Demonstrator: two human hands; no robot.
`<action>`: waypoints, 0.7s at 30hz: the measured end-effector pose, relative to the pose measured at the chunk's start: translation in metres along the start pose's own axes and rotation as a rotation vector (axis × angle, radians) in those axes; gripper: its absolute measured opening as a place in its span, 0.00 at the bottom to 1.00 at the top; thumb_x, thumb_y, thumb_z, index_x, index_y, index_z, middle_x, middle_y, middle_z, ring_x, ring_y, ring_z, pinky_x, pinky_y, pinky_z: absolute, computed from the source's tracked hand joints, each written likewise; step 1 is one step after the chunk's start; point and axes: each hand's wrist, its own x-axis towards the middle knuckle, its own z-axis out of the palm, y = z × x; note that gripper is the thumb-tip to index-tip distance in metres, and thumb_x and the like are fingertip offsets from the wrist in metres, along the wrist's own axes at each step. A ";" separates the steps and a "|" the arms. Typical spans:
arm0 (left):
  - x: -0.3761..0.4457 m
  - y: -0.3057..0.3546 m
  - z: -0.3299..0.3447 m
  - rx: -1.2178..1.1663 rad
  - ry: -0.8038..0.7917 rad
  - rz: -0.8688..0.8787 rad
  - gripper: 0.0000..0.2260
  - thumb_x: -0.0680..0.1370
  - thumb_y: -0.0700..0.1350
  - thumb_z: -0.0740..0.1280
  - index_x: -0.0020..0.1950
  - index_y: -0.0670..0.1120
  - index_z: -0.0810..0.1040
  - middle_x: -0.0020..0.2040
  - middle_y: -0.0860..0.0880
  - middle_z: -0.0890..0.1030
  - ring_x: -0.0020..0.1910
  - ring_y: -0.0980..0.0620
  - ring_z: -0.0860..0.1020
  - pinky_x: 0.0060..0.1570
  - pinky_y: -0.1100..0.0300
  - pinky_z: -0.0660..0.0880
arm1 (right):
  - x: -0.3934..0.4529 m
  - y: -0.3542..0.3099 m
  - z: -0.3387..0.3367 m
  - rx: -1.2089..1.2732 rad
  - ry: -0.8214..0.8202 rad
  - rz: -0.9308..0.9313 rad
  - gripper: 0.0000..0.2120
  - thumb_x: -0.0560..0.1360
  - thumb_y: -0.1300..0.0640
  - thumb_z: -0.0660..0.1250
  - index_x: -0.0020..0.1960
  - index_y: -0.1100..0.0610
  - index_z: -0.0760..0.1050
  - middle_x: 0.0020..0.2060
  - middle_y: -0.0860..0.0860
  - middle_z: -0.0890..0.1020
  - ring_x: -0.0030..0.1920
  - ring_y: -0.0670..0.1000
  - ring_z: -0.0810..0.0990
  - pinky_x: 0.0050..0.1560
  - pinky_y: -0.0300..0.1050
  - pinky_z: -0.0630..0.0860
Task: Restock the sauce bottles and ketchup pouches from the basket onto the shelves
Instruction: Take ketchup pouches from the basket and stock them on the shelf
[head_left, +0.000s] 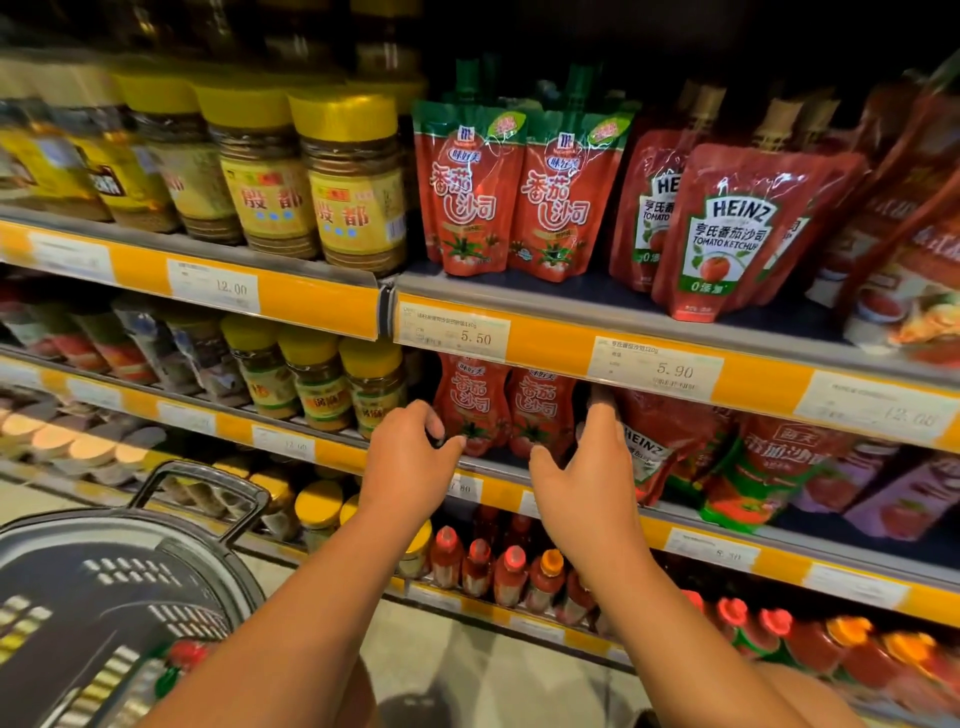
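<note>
Two red ketchup pouches (498, 410) with white script stand side by side on the middle shelf (498, 465). My left hand (410, 457) hovers just left of them, fingers curled, holding nothing. On their right is my right hand (587, 467), fingers spread, its fingertips beside a Heinz pouch (649, 447). Neither hand grips a pouch. The dark basket (104, 587) sits at lower left, with a red-capped bottle (182, 657) showing inside it.
The upper shelf carries matching ketchup pouches (519, 192), Heinz pouches (737, 228) and yellow-lidded jars (353, 182). Small red sauce bottles (493, 571) line the lower shelf. Orange price strips (654, 364) edge each shelf. The basket handle (208, 483) stands upright.
</note>
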 end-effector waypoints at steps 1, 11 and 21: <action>0.000 -0.001 0.000 0.004 0.001 0.002 0.13 0.76 0.51 0.75 0.42 0.48 0.73 0.41 0.50 0.77 0.42 0.51 0.75 0.38 0.53 0.72 | -0.005 0.000 -0.001 0.041 -0.006 -0.010 0.22 0.79 0.54 0.70 0.67 0.54 0.63 0.61 0.49 0.71 0.61 0.51 0.73 0.57 0.50 0.75; 0.015 -0.002 0.017 0.042 -0.123 -0.001 0.15 0.76 0.56 0.74 0.36 0.51 0.75 0.36 0.52 0.78 0.37 0.51 0.78 0.34 0.57 0.70 | 0.018 0.016 0.013 -0.123 -0.165 0.034 0.08 0.79 0.58 0.64 0.53 0.51 0.80 0.41 0.46 0.81 0.38 0.49 0.81 0.38 0.49 0.80; 0.028 0.004 0.040 0.261 -0.080 -0.070 0.14 0.75 0.56 0.71 0.36 0.47 0.78 0.36 0.49 0.80 0.42 0.43 0.79 0.46 0.50 0.75 | 0.034 0.030 0.043 -0.339 -0.250 0.017 0.18 0.80 0.50 0.67 0.68 0.55 0.74 0.56 0.56 0.82 0.56 0.59 0.80 0.49 0.49 0.78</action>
